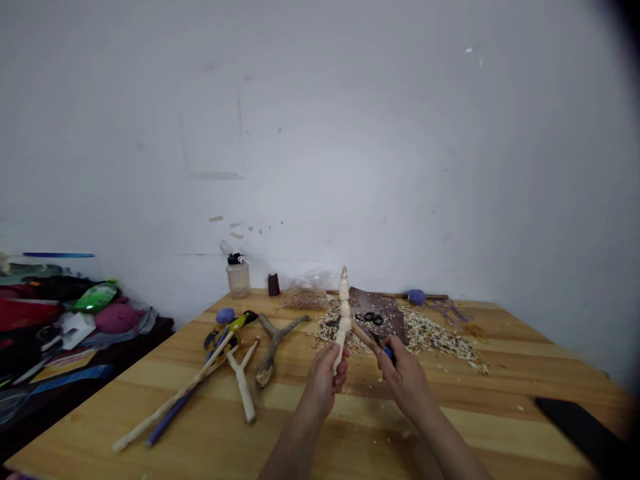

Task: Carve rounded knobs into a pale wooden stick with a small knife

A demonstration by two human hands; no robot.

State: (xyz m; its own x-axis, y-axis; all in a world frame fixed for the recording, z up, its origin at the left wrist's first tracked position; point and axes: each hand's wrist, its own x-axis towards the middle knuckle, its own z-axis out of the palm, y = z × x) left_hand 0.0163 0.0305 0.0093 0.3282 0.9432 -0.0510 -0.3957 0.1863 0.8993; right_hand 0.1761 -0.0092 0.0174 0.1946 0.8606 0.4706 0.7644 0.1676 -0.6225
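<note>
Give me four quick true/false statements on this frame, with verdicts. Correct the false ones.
1. The left hand grips the carved wooden stick. True.
2. The right hand holds scissors. False: it holds a blue-handled knife; the scissors lie on a dark pad.
3. Wood shavings lie scattered on the table. True.
4. The plastic bottle sits at the table's near edge. False: the plastic bottle stands at the far edge, by the wall.
</note>
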